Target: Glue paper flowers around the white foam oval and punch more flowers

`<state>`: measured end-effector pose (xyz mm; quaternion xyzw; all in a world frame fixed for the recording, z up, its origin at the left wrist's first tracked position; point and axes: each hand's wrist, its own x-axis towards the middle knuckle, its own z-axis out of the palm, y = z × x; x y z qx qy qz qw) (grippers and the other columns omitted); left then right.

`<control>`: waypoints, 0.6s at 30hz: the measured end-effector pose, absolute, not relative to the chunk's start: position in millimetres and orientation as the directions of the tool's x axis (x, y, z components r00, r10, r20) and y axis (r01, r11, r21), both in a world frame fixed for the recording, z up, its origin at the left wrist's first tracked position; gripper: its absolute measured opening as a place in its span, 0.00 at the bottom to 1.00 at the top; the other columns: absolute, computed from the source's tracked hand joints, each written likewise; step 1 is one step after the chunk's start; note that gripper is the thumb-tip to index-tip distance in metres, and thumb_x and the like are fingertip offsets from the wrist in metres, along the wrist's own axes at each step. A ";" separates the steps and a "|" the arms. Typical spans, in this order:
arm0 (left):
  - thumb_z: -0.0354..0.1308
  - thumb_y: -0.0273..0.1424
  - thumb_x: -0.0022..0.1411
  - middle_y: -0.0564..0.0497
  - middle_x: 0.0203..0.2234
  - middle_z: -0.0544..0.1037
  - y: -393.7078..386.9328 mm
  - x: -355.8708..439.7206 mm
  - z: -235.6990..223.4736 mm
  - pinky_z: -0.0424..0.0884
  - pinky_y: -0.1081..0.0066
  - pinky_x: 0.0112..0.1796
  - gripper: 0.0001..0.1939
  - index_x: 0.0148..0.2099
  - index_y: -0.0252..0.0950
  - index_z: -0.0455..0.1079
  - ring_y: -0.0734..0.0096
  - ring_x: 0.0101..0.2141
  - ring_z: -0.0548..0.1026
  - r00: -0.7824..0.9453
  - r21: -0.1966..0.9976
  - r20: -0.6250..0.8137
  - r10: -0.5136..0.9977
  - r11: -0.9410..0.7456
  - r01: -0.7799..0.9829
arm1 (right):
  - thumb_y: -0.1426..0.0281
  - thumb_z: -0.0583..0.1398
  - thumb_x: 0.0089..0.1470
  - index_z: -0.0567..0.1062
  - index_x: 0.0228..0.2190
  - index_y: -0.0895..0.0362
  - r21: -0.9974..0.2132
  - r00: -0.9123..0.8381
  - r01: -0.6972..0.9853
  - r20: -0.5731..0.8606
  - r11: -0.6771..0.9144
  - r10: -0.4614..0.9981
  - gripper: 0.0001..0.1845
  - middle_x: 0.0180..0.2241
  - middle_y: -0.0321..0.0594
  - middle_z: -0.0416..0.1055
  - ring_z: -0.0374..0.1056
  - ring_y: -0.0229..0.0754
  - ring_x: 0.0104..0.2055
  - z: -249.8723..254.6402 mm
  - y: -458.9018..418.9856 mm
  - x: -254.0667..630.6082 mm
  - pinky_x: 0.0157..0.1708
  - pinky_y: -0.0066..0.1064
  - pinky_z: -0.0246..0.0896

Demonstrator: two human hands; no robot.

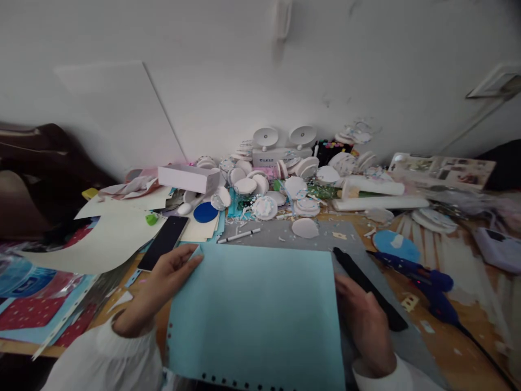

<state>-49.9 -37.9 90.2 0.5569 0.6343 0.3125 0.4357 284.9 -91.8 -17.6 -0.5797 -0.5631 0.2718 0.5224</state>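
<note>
A light blue sheet of paper (256, 315) with punched holes along its near edge and lower left side is held up in front of me. My left hand (173, 274) pinches its far left corner between thumb and fingers. At the right edge, my right hand (364, 317) is curled with the fingertips partly behind the sheet, gripping that side. The sheet hides part of the grey mat (345, 233). Just right of my right hand lies a long black strip (370, 288). A black phone (165, 241) rests beyond my left wrist.
White round pieces (264, 206) are heaped along the wall. A white pen (239, 235) lies past the sheet. On the right are a blue glue gun (431, 288) with its cord and a blue disc (396, 245). Cream paper (118, 239) curves at left.
</note>
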 end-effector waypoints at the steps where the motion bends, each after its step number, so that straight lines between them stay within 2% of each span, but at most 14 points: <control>1: 0.60 0.48 0.53 0.53 0.24 0.73 -36.5 -49.6 87.3 0.63 0.77 0.22 0.22 0.41 0.36 0.72 0.72 0.24 0.68 0.021 0.876 -0.201 0.979 0.170 0.451 | 0.56 0.51 0.59 0.74 0.41 0.54 -0.926 0.193 0.333 0.251 0.177 0.949 0.20 0.35 0.45 0.77 0.74 0.49 0.34 -18.3 -92.1 283.8 0.31 0.38 0.71; 4: 0.55 0.48 0.58 0.49 0.32 0.77 -26.1 -55.3 85.4 0.68 0.74 0.26 0.22 0.44 0.36 0.72 0.67 0.29 0.73 0.073 0.835 -0.118 0.990 0.060 0.547 | 0.59 0.61 0.52 0.74 0.38 0.53 -0.958 0.130 0.240 0.193 0.158 0.973 0.14 0.27 0.40 0.77 0.73 0.44 0.27 -20.2 -92.8 280.3 0.25 0.31 0.70; 7: 0.49 0.47 0.63 0.44 0.46 0.75 6.1 -71.0 92.2 0.73 0.68 0.33 0.24 0.52 0.36 0.68 0.63 0.37 0.76 0.036 0.750 0.128 0.991 -0.121 0.651 | 0.65 0.61 0.51 0.74 0.34 0.53 -0.950 0.145 0.259 0.218 0.176 0.965 0.07 0.25 0.38 0.75 0.72 0.41 0.25 -20.0 -94.8 279.8 0.23 0.25 0.68; 9: 0.52 0.47 0.61 0.41 0.52 0.71 40.8 -83.2 98.5 0.73 0.62 0.39 0.28 0.57 0.36 0.62 0.59 0.41 0.76 -0.014 0.696 0.238 0.971 -0.161 0.700 | 0.69 0.60 0.51 0.75 0.32 0.52 -0.923 0.138 0.317 0.272 0.218 0.952 0.05 0.27 0.37 0.75 0.73 0.40 0.28 -18.6 -96.8 281.6 0.26 0.23 0.68; 10: 0.55 0.46 0.58 0.41 0.55 0.68 60.4 -88.3 101.0 0.70 0.60 0.44 0.29 0.58 0.37 0.61 0.56 0.46 0.73 -0.025 0.641 0.309 0.951 -0.188 0.744 | 0.70 0.59 0.50 0.75 0.31 0.52 -0.912 0.119 0.336 0.290 0.237 0.949 0.05 0.28 0.37 0.75 0.73 0.40 0.29 -17.9 -97.9 282.7 0.27 0.23 0.68; 12: 0.58 0.46 0.56 0.39 0.58 0.64 99.4 -94.6 102.8 0.62 0.54 0.53 0.32 0.58 0.35 0.61 0.49 0.55 0.64 0.162 0.252 0.496 0.853 -0.320 0.913 | 0.72 0.58 0.49 0.75 0.31 0.51 -0.899 0.072 0.352 0.305 0.262 0.950 0.07 0.28 0.36 0.75 0.73 0.39 0.30 -16.8 -99.7 284.9 0.28 0.22 0.68; 14: 0.59 0.45 0.55 0.38 0.58 0.64 131.9 -94.6 99.6 0.55 0.50 0.56 0.32 0.58 0.35 0.61 0.46 0.58 0.60 0.321 -0.064 0.495 0.807 -0.335 0.940 | 0.73 0.57 0.51 0.75 0.32 0.51 -0.895 0.021 0.358 0.294 0.267 0.956 0.07 0.27 0.36 0.75 0.73 0.39 0.28 -17.2 -100.8 287.1 0.27 0.22 0.67; 15: 0.59 0.43 0.56 0.38 0.56 0.66 144.0 -92.5 96.6 0.54 0.49 0.56 0.29 0.56 0.34 0.63 0.46 0.58 0.60 0.373 -0.168 0.473 0.798 -0.334 0.928 | 0.72 0.56 0.52 0.75 0.32 0.51 -0.893 -0.005 0.365 0.282 0.264 0.959 0.07 0.27 0.36 0.74 0.73 0.39 0.28 -18.0 -100.9 288.4 0.26 0.22 0.67; 18: 0.56 0.35 0.58 0.40 0.41 0.74 162.8 -82.8 88.7 0.58 0.51 0.53 0.14 0.44 0.33 0.68 0.50 0.49 0.68 0.438 -0.271 0.450 0.778 -0.348 0.898 | 0.70 0.54 0.55 0.74 0.33 0.52 -0.885 -0.063 0.399 0.235 0.240 0.970 0.08 0.27 0.37 0.74 0.72 0.38 0.26 -22.1 -99.9 293.0 0.23 0.22 0.66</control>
